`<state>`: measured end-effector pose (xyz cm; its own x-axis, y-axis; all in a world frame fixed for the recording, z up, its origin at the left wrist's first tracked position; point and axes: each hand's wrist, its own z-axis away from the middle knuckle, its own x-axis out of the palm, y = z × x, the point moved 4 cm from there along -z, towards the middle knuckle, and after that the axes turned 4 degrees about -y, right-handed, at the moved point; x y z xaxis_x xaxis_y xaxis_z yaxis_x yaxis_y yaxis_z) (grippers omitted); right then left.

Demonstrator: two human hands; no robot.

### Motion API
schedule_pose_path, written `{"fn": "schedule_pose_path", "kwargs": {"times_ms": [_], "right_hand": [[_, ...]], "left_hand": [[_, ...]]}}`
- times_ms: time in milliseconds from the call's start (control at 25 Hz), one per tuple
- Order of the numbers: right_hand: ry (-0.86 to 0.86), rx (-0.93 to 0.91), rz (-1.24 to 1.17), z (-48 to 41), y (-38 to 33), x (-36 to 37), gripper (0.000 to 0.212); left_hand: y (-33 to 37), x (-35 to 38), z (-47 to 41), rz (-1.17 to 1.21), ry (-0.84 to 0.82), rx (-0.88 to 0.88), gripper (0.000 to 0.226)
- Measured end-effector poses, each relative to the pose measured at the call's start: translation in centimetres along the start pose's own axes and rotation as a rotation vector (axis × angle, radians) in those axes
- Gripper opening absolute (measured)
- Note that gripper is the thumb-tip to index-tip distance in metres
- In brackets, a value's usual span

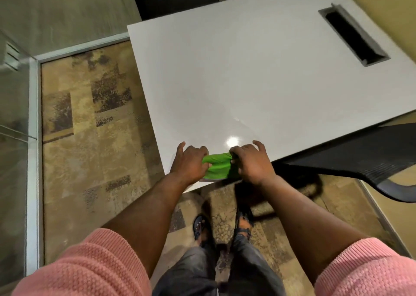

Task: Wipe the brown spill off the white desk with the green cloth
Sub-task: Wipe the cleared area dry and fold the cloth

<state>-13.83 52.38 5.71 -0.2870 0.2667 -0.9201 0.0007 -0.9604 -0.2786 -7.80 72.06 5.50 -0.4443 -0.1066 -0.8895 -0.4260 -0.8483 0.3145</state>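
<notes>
Nearest you: two pink knit sleeves [74, 271], pushed up the forearms, with dark trousers and sandalled feet below on the floor. Left hand [189, 164] and right hand [253, 162]: both at the near corner of the white desk [247, 81], fingers [234, 158] closed on opposite ends of the green cloth [219, 166], which lies bunched between them on the desk edge. Step in hand, by appearance: gathering or folding the cloth, not wiping. Brown spill: none visible on the desk; it may be under the cloth and hands, or already gone; you cannot tell. Next move calls for checking the surface, then pressing the cloth flat on any mark. Desk: glossy, a lamp glare just beyond the hands, a dark cable slot [354, 35] at the far right. Room: mottled tan carpet [94, 126], a black chair [364, 158] at right, a glass partition at left.
</notes>
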Motion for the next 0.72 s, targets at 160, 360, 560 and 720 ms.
{"fn": "schedule_pose_path", "kwargs": {"times_ms": [160,360,560,720], "right_hand": [[0.129,0.053,-0.014,2.8,0.6,-4.8,0.032],[0.318,0.129,0.013,6.1,1.1,-10.7,0.034],[0.473,0.168,0.024,8.7,2.1,-14.7,0.030],[0.486,0.208,0.081,10.1,3.3,-17.4,0.026]], "left_hand": [[2.9,-4.3,0.6,0.059,0.077,0.069,0.032],[7.2,-9.8,0.9,0.081,0.178,0.191,0.026],[11.0,-13.9,0.2,-0.012,0.272,0.314,0.030],[13.8,-15.9,-0.8,-0.049,0.298,0.382,0.027]]}}
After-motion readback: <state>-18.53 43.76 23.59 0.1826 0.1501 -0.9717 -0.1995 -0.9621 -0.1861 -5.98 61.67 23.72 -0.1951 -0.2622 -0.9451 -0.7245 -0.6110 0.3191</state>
